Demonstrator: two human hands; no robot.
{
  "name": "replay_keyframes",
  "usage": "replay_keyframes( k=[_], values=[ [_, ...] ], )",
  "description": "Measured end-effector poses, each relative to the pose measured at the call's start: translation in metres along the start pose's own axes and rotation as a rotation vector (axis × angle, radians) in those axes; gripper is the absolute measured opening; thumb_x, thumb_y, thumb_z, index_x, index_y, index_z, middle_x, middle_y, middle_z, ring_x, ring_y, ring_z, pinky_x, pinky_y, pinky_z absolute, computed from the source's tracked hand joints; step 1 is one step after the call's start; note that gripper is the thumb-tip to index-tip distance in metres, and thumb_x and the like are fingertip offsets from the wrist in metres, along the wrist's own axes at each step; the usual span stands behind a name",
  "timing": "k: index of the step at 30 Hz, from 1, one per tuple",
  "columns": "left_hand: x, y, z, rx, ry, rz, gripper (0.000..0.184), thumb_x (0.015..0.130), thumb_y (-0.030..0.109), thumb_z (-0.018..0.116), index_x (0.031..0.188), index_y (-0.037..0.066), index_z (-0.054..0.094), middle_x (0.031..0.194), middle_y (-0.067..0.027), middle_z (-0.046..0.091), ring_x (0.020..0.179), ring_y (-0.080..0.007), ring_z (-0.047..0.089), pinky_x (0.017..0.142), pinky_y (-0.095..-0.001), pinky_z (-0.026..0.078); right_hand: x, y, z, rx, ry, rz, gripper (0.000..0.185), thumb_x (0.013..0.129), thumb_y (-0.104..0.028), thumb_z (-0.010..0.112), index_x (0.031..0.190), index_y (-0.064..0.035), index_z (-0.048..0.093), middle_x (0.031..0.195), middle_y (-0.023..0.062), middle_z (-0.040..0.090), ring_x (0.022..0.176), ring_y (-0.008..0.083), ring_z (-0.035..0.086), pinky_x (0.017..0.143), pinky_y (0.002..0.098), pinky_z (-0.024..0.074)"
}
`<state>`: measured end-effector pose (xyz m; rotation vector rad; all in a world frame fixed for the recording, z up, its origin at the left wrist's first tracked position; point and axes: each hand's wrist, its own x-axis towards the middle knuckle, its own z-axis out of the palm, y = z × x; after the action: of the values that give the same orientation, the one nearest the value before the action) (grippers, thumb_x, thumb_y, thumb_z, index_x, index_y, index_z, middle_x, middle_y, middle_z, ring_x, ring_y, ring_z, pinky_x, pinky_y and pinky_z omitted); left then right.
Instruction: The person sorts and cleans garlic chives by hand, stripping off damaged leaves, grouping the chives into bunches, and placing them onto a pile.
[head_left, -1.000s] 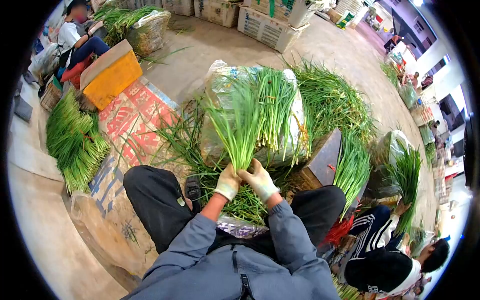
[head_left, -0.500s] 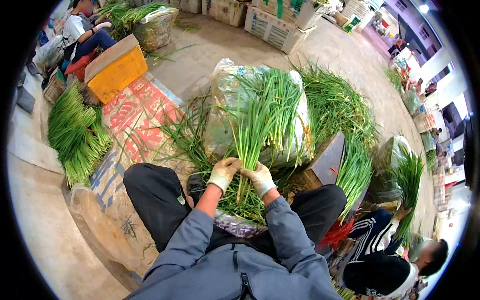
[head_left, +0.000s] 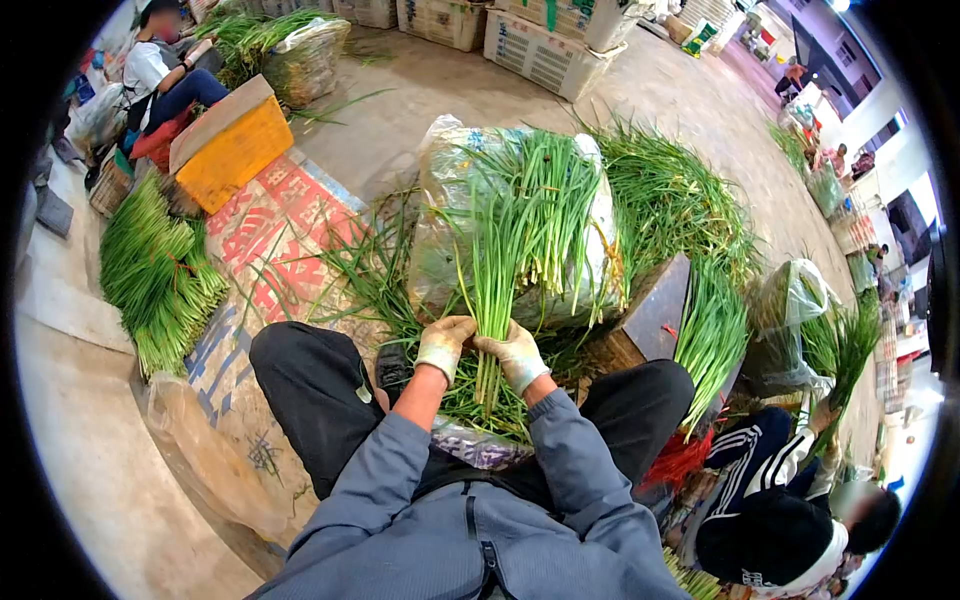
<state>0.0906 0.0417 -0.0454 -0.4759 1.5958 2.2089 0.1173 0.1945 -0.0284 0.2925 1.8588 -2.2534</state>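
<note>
My left hand (head_left: 445, 345) and my right hand (head_left: 514, 358), both in stained pale gloves, are closed around a bunch of garlic chives (head_left: 491, 285) between my knees. The pale stalk ends point down toward me, and the green leaves stretch away from me. Just beyond lie more chives (head_left: 560, 190) on a plastic-covered bale or basket (head_left: 432, 265), whose exact kind I cannot make out. Loose leaves and trimmings (head_left: 470, 412) fill the space under my hands. The stalks hide parts of my fingers.
Tied chives (head_left: 160, 280) lie at left near an orange box (head_left: 235, 140). A leafy heap (head_left: 680, 200) and a dark wooden box (head_left: 645, 315) stand at right. One co-worker (head_left: 775, 510) holds chives at lower right; another person (head_left: 165, 75) sits at upper left. White crates (head_left: 550, 60) line the back.
The bunch in my hands stands straighter, with its stalk ends spread a little wider. My hands have barely moved. The co-worker at right has shifted, along with the chives in their hand.
</note>
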Motion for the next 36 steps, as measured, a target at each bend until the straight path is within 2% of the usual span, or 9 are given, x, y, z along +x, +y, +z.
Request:
replay_keyframes(
  k=[17, 21, 25, 27, 29, 31, 33, 35, 36],
  values=[
    [-0.001, -0.010, -0.005, -0.070, 0.083, 0.074, 0.020, 0.093, 0.014, 0.069, 0.109, 0.002, 0.069, 0.095, -0.0068, 0.073, 0.076, -0.0149, 0.064, 0.069, -0.0300, 0.052, 0.004, 0.002, -0.002, 0.118, 0.029, 0.146, 0.032, 0.085, 0.000, 0.071, 0.115, -0.0015, 0.061, 0.104, 0.0049, 0.070, 0.085, 0.0157, 0.066, 0.078, 0.0311, 0.0546],
    [-0.022, 0.005, 0.004, -0.448, 0.004, 0.191, 0.007, 0.097, 0.012, 0.062, 0.099, 0.005, 0.065, 0.088, -0.0090, 0.071, 0.074, -0.0213, 0.066, 0.063, -0.0326, 0.054, 0.023, 0.029, -0.007, 0.029, 0.127, 0.086, 0.026, 0.089, -0.015, 0.067, 0.109, 0.0002, 0.063, 0.098, 0.0079, 0.068, 0.081, 0.0163, 0.063, 0.073, 0.0314, 0.0497],
    [-0.055, 0.028, -0.009, -0.628, -0.092, 0.188, 0.003, 0.096, 0.009, 0.062, 0.098, 0.007, 0.063, 0.082, -0.0068, 0.067, 0.074, -0.0204, 0.066, 0.061, -0.0342, 0.054, 0.021, 0.001, -0.003, 0.287, 0.110, 0.103, 0.024, 0.089, -0.001, 0.067, 0.108, -0.0009, 0.053, 0.087, 0.0078, 0.064, 0.075, 0.0210, 0.068, 0.068, 0.0347, 0.0584],
    [-0.041, 0.001, -0.031, -0.121, 0.147, -0.009, 0.021, 0.094, 0.016, 0.066, 0.109, 0.001, 0.063, 0.091, -0.0125, 0.069, 0.075, -0.0250, 0.067, 0.066, -0.0375, 0.056, 0.022, -0.015, -0.003, 0.280, 0.071, 0.132, 0.025, 0.088, -0.001, 0.068, 0.109, -0.0014, 0.054, 0.087, 0.0076, 0.064, 0.073, 0.0208, 0.067, 0.065, 0.0343, 0.0585],
    [-0.037, -0.029, -0.052, 1.077, 0.253, 0.066, 0.076, 0.082, 0.035, 0.077, 0.140, -0.004, 0.046, 0.127, -0.0258, 0.062, 0.112, -0.0316, 0.064, 0.096, -0.0398, 0.050, 0.020, -0.025, 0.000, 0.248, 0.035, 0.111, 0.024, 0.089, -0.002, 0.068, 0.109, -0.0022, 0.054, 0.087, 0.0070, 0.064, 0.073, 0.0195, 0.067, 0.064, 0.0331, 0.0582],
    [-0.044, -0.013, -0.034, 1.071, 0.350, 0.113, 0.084, 0.082, 0.045, 0.075, 0.142, -0.004, 0.043, 0.133, -0.0277, 0.057, 0.123, -0.0315, 0.057, 0.101, -0.0396, 0.046, 0.016, -0.040, 0.005, 0.009, -0.119, 0.041, 0.024, 0.089, -0.004, 0.067, 0.110, -0.0027, 0.055, 0.087, 0.0064, 0.064, 0.071, 0.0176, 0.066, 0.063, 0.0309, 0.0570],
    [-0.022, 0.012, -0.031, 0.579, -0.049, 0.234, 0.072, 0.092, 0.049, 0.064, 0.135, -0.006, 0.050, 0.124, -0.0240, 0.063, 0.111, -0.0322, 0.064, 0.091, -0.0400, 0.052, 0.009, -0.037, 0.012, 0.034, -0.178, -0.016, 0.022, 0.091, -0.010, 0.067, 0.109, -0.0007, 0.057, 0.086, 0.0055, 0.065, 0.066, 0.0142, 0.063, 0.061, 0.0287, 0.0542],
    [-0.008, 0.037, -0.035, -0.189, -0.479, -0.173, 0.049, 0.098, 0.039, 0.058, 0.120, -0.005, 0.060, 0.107, -0.0182, 0.070, 0.092, -0.0297, 0.070, 0.078, -0.0379, 0.057, -0.014, -0.064, 0.026, -0.072, -0.258, 0.201, 0.018, 0.093, -0.012, 0.064, 0.106, -0.0011, 0.059, 0.085, 0.0035, 0.065, 0.065, 0.0124, 0.062, 0.060, 0.0274, 0.0528],
    [-0.013, 0.058, -0.016, -0.183, -0.345, -0.172, 0.044, 0.099, 0.037, 0.057, 0.112, -0.004, 0.062, 0.098, -0.0159, 0.070, 0.083, -0.0279, 0.069, 0.073, -0.0374, 0.057, -0.013, -0.049, 0.030, -0.029, -0.324, 0.218, 0.016, 0.095, -0.017, 0.062, 0.102, -0.0024, 0.061, 0.078, 0.0022, 0.065, 0.061, 0.0121, 0.060, 0.057, 0.0256, 0.0503]
  ],
)
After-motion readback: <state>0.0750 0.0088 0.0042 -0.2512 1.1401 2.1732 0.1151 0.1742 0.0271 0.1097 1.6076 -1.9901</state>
